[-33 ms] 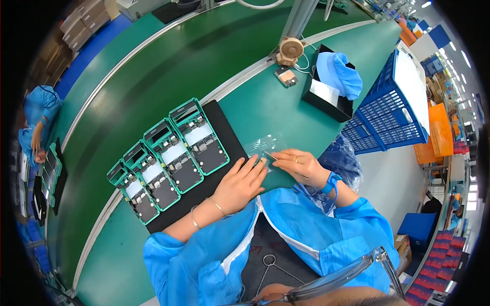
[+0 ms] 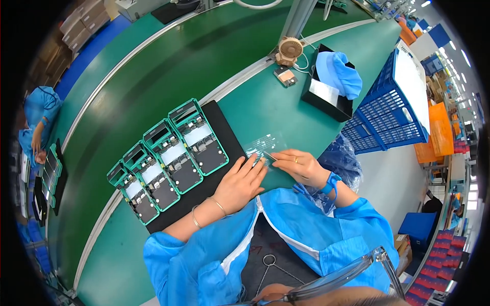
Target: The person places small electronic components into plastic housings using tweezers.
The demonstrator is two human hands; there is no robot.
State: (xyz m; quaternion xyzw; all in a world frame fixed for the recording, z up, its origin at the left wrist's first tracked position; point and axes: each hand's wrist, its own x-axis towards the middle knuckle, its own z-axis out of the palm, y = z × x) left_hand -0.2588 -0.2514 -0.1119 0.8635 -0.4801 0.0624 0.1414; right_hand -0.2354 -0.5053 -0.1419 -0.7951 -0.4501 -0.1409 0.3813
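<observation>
My left hand rests palm down with its fingers stretched out. Its fingertips press on the near edge of a clear plastic sheet that lies on the green bench. My right hand pinches a slim metal tool, possibly tweezers, whose tip reaches to the sheet beside my left fingertips. What the tip touches is too small to make out. Left of my hands, several green-framed phone-like housings with dark and white parts inside lie in a slanted row on a black mat.
A small tan fan stands by a metal post, near a small box. Farther right are a black tray holding blue cloth, and a blue crate. Crumpled clear plastic hangs by the bench edge. A co-worker works far left.
</observation>
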